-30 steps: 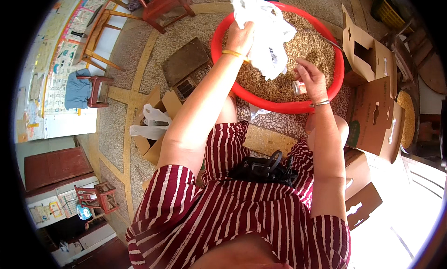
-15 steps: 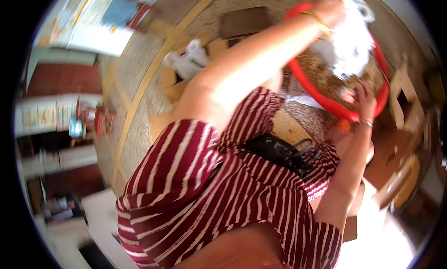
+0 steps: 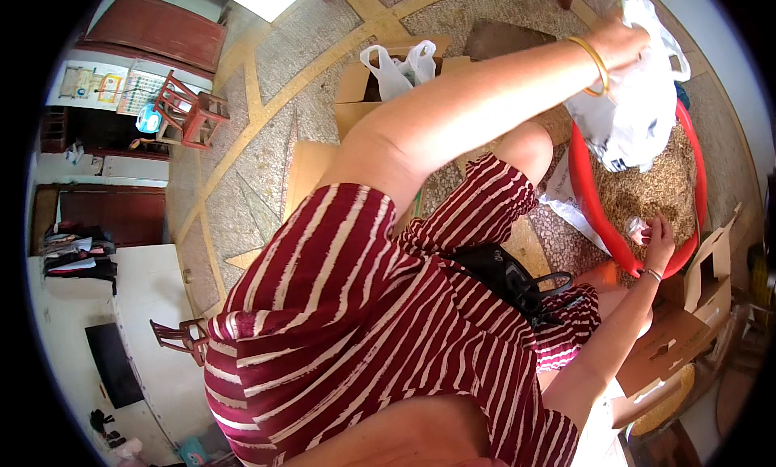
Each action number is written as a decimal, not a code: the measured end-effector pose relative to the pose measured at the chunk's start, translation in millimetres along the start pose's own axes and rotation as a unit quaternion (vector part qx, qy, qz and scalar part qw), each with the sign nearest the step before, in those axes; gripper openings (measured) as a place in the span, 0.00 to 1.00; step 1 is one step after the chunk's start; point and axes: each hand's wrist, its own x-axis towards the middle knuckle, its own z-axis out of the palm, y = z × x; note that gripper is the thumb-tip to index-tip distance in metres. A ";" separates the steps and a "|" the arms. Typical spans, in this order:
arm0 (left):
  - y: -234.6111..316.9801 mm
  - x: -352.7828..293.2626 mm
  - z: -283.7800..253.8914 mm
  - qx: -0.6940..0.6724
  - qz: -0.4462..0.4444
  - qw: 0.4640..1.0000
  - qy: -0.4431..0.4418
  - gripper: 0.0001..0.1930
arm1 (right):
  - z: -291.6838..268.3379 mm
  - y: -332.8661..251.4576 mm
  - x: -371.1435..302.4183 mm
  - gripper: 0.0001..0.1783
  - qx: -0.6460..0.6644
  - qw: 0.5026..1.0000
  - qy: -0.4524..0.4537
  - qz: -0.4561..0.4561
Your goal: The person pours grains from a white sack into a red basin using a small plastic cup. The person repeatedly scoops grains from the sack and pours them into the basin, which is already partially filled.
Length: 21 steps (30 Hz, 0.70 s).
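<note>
My left hand (image 3: 621, 48), with a gold bangle at its wrist, is closed on the top of a white plastic bag (image 3: 626, 123). The bag hangs full over a round red-rimmed tub (image 3: 588, 192). Loose brown husk-like material (image 3: 675, 164) fills this tub. At the near side of the tub, my right hand (image 3: 660, 245) has its fingers closed around a small pale, pinkish, shiny piece (image 3: 637, 227), just above the husks. Its exact kind is too small to tell.
An open cardboard box (image 3: 352, 91) with another white bag (image 3: 396, 75) stands on the patterned floor. More cardboard (image 3: 675, 342) lies right of my legs. A black bag (image 3: 509, 277) rests at my lap. A red-brown wooden chair (image 3: 198, 115) stands far left.
My view has turned, so the tub and both hands appear lower and farther right. My left hand still holds the bag up; the piece at my right fingers shows more clearly.
</note>
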 end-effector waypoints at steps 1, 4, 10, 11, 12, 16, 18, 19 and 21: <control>6.4 1.6 -3.8 0.027 0.042 0.999 -0.003 0.12 | -6.8 6.4 1.1 0.14 -0.006 1.000 0.008 0.009; -7.7 4.6 -19.5 -0.057 0.081 0.995 0.014 0.12 | -21.4 33.4 3.5 0.15 -0.041 0.999 -0.008 0.017; -41.6 15.5 -72.7 -0.226 0.010 0.968 -0.105 0.11 | -63.9 32.1 -37.1 0.14 -0.143 0.989 -0.020 -0.038; -33.7 13.6 -78.0 -0.237 -0.024 0.965 -0.112 0.12 | -77.2 24.0 -52.2 0.14 -0.166 0.986 -0.012 -0.015; -44.3 20.2 -93.9 -0.240 0.041 0.963 -0.113 0.14 | -81.7 12.5 -68.6 0.15 -0.186 0.982 -0.011 0.005; -93.7 47.6 -123.3 -0.247 -0.015 0.968 -0.048 0.18 | -119.0 18.8 -131.1 0.14 -0.293 0.955 0.044 -0.008; -122.6 62.2 -135.3 -0.216 -0.042 0.974 -0.049 0.20 | -115.2 25.9 -157.5 0.13 -0.330 0.937 0.046 -0.104; -129.7 65.1 -141.3 -0.180 -0.076 0.980 -0.045 0.21 | -108.0 30.3 -164.8 0.13 -0.371 0.916 0.054 -0.145; -138.8 65.4 -142.6 -0.067 -0.115 0.991 -0.004 0.17 | -101.4 33.1 -181.8 0.13 -0.333 0.925 0.160 -0.091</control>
